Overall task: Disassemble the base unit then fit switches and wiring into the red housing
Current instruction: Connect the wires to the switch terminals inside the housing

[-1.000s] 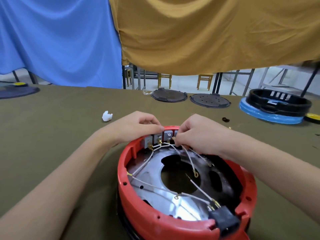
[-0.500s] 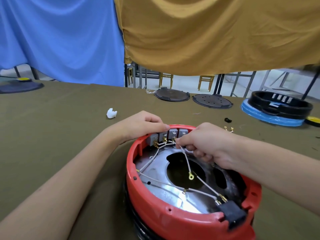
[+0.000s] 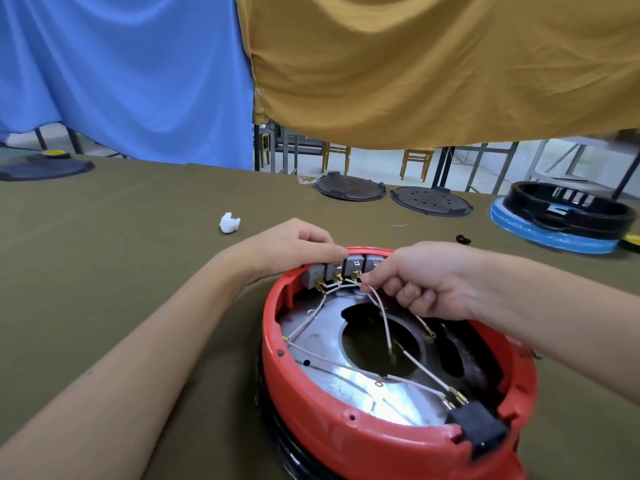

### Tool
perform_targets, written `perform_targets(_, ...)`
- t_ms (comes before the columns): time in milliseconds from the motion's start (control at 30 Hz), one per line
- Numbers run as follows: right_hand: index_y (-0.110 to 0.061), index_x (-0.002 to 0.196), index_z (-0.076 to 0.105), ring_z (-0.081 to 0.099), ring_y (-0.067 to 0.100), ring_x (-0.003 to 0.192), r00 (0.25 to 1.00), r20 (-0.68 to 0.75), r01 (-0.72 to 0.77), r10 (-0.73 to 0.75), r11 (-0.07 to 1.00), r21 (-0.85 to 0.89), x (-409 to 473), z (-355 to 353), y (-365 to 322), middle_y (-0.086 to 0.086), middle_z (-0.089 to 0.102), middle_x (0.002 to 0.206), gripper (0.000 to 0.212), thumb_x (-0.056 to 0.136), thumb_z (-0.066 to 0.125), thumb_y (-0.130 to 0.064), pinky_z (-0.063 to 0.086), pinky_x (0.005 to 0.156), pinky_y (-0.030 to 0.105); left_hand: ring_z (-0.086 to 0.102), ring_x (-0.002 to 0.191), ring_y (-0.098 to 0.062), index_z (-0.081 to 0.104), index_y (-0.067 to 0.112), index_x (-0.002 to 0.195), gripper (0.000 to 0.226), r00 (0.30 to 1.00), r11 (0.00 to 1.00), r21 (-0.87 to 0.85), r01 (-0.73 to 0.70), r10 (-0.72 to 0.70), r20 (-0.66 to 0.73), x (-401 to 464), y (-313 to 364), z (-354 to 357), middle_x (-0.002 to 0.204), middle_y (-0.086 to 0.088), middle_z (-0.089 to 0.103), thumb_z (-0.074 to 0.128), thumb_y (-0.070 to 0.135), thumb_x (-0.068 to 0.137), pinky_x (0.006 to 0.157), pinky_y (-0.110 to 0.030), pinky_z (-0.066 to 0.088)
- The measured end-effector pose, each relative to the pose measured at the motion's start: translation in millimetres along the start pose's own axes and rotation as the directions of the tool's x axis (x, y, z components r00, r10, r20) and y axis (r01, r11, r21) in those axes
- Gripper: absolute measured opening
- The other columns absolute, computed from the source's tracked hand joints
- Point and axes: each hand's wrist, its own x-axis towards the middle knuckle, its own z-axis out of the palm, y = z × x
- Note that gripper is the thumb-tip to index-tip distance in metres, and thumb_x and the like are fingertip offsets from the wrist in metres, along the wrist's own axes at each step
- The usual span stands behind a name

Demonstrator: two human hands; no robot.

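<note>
Right now the right hand (image 3: 426, 282) is curled tight, pinching a white wire (image 3: 381, 313) just below the row of grey switches (image 3: 339, 271) seated in the far wall of the red housing (image 3: 346, 431). The left hand (image 3: 294, 251) rests on the outer far rim of the housing, fingers bent over the switch tops, thumb tip pressing the second switch from outside. The wire's long axis runs from the pinch down toward the housing centre, its ring terminal hanging free over the hole in the metal plate (image 3: 329, 379). The switch terminals lie just left of the right fingertips, so the right hand is the nearer one for seating the wire; the left looks like bracing only. At the housing's near rim sits the black socket (image 3: 478, 427) with wires attached. Beyond the housing on the worktop (image 3: 121, 254): a white scrap (image 3: 229, 223), two dark discs.
</note>
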Motion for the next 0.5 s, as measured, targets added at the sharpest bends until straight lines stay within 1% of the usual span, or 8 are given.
perform_targets(33,-0.009,0.079,0.061,0.026,0.002,0.027,1.000,0.011,-0.009,0.009,1.000,0.003,0.3,-1.2,0.5,-0.007,0.036,0.043,0.016,0.095,0.060,-0.013,0.016,0.026,0.011,0.066,0.093,-0.045,0.073,0.012,0.092,0.049,1.000,1.000,0.005,0.002,-0.002,-0.003,0.1,-0.3,-0.1,0.099,-0.025,0.070,0.067,0.059,0.076,0.093,-0.054,0.052)
perform_targets(133,-0.009,0.081,0.060,0.026,0.002,0.027,0.998,0.046,-0.034,0.034,0.999,-0.007,0.7,-3.1,-1.0,-0.008,0.034,0.043,0.017,0.097,0.057,-0.014,0.017,0.026,0.010,0.067,0.085,-0.038,0.074,0.014,0.091,0.047,1.000,1.000,0.018,0.001,-0.001,-0.001,1.1,-0.9,-0.1,0.098,-0.022,0.071,0.067,0.058,0.077,0.092,-0.052,0.053)
perform_targets(167,-0.009,0.082,0.061,0.026,0.002,0.027,0.998,0.055,-0.037,0.038,0.999,-0.016,0.7,-3.6,-1.8,-0.008,0.034,0.043,0.016,0.097,0.057,-0.014,0.017,0.026,0.010,0.068,0.086,-0.037,0.074,0.014,0.091,0.047,1.000,1.000,0.019,0.002,-0.002,0.003,1.3,-0.9,-0.3,0.097,-0.021,0.072,0.067,0.058,0.077,0.091,-0.051,0.053)
perform_targets(233,-0.009,0.084,0.062,0.026,0.002,0.027,0.997,0.068,-0.041,0.043,0.999,-0.035,0.9,-4.8,-3.1,-0.008,0.033,0.043,0.015,0.097,0.056,-0.014,0.018,0.026,0.010,0.068,0.091,-0.040,0.074,0.015,0.091,0.048,1.000,1.000,0.021,0.003,-0.004,0.009,0.9,-1.4,-0.8,0.097,-0.021,0.072,0.067,0.060,0.077,0.090,-0.050,0.054)
perform_targets(400,-0.008,0.085,0.062,0.025,0.001,0.027,0.993,0.101,-0.063,0.069,0.996,-0.061,2.3,-6.2,-6.8,-0.008,0.032,0.043,0.017,0.098,0.054,-0.015,0.017,0.027,0.010,0.067,0.094,-0.039,0.074,0.016,0.090,0.048,1.000,1.000,0.023,-0.005,0.004,0.012,1.0,-2.1,-1.0,0.095,-0.020,0.072,0.066,0.062,0.075,0.090,-0.048,0.054)
perform_targets(500,-0.009,0.086,0.062,0.025,0.002,0.027,0.991,0.105,-0.077,0.083,0.995,-0.063,2.9,-6.7,-9.2,-0.008,0.031,0.045,0.017,0.099,0.053,-0.015,0.018,0.027,0.010,0.065,0.095,-0.042,0.074,0.016,0.090,0.050,1.000,1.000,0.024,-0.011,0.010,0.015,1.2,-2.1,-1.2,0.096,-0.022,0.071,0.066,0.064,0.075,0.090,-0.050,0.053)
